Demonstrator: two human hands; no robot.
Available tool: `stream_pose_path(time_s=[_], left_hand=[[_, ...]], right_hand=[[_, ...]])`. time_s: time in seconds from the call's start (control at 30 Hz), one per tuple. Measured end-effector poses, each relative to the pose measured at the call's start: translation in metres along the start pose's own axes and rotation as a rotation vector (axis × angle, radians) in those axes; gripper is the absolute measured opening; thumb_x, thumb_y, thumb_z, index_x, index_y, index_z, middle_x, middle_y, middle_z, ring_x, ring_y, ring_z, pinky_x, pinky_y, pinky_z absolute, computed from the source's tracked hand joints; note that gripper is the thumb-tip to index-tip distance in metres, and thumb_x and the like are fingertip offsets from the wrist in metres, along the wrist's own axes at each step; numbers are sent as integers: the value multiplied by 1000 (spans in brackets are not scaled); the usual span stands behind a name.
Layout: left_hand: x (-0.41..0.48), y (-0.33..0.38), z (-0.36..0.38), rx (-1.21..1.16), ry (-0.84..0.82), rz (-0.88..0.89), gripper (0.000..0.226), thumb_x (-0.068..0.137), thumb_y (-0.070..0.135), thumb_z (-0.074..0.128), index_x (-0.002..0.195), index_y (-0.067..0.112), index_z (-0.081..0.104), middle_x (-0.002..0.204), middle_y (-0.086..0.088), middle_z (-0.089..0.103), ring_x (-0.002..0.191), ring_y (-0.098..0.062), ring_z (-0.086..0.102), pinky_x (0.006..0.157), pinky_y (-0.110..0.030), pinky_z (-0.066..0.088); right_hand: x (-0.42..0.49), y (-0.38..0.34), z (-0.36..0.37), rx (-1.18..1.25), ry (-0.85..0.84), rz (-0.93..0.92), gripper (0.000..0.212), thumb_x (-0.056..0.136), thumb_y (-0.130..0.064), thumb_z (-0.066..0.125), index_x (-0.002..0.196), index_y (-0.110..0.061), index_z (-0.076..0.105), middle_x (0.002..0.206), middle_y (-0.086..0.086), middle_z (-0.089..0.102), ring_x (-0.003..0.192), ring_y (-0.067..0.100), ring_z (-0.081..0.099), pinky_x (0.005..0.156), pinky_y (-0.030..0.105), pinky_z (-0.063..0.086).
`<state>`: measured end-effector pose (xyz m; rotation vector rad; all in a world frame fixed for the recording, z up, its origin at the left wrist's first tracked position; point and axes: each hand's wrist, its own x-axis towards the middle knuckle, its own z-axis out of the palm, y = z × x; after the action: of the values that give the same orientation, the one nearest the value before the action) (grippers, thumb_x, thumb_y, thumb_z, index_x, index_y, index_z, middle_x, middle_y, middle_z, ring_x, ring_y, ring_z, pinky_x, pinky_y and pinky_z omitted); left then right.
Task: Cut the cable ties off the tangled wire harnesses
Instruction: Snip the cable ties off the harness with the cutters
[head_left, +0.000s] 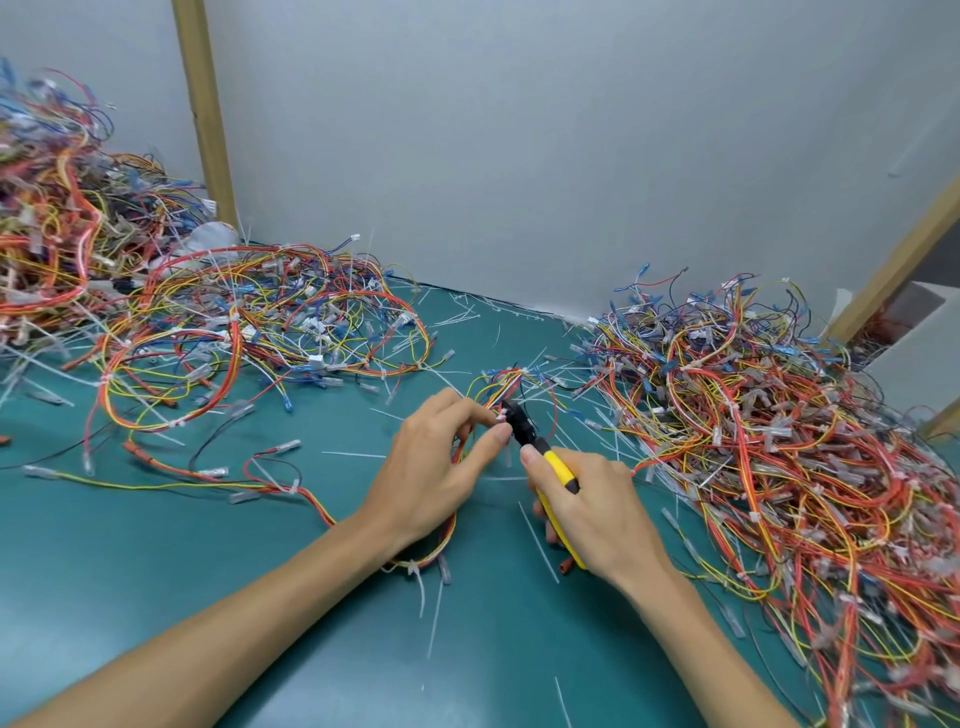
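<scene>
We see the left hand (431, 467) near the middle of the green tabletop (208, 597), thumb and forefinger pinching a small wire harness (501, 382) of red, yellow and orange strands. The harness loops under the palm and trails off towards the wrist. The right hand (597, 514) is curled round the yellow handles of a pair of cutters (556, 465). The tool's black head sits right at a white cable tie (500, 416) at the left fingertips; we cannot tell whether the blades are closed on it.

A spread heap of harnesses (234, 332) lies to the left on the tabletop, with a taller mound (57, 223) behind it at the frame's edge. Another broad pile (779, 441) fills the right side, just beside the right hand. Thin pale tie offcuts (540, 545) lie scattered between the forearms and around the hands. A grey wall (519, 156) stands behind.
</scene>
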<state>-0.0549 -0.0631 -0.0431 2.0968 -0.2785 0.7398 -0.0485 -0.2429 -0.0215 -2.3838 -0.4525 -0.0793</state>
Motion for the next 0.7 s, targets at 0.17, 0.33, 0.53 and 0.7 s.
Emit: stream_pose_path(time_s=[0.17, 0.33, 0.53, 0.7], left_hand=[[-2, -2, 3, 43, 49, -57, 12, 94, 26, 63, 85, 20, 69, 72, 5, 51, 69, -9, 50, 66, -29, 43], [0, -4, 1, 51, 38, -88, 10, 91, 19, 66, 84, 16, 71, 65, 11, 46, 65, -4, 48, 62, -14, 34], [0, -4, -1, 59, -34, -25, 8, 92, 12, 64, 84, 13, 65, 68, 13, 40, 67, -2, 44, 64, -17, 32], [-2, -2, -1, 63, -46, 6, 5, 94, 11, 61, 89, 10, 62, 73, 14, 39, 72, -2, 44, 68, -22, 32]], right_hand=[[-3, -2, 9, -282, 76, -44, 52, 92, -66, 36, 67, -20, 41, 54, -1, 46, 63, 28, 43, 57, 40, 38], [-4, 1, 11, -429, 141, -104, 46, 90, -69, 30, 74, -27, 39, 61, -6, 48, 69, 28, 52, 57, 36, 39], [2, 10, 8, -387, 164, -177, 37, 90, -60, 47, 106, -28, 56, 87, -7, 52, 88, 21, 52, 79, 36, 41], [3, 10, 9, -394, 199, -200, 31, 90, -60, 50, 96, -29, 53, 75, -10, 49, 78, 20, 51, 66, 34, 36]])
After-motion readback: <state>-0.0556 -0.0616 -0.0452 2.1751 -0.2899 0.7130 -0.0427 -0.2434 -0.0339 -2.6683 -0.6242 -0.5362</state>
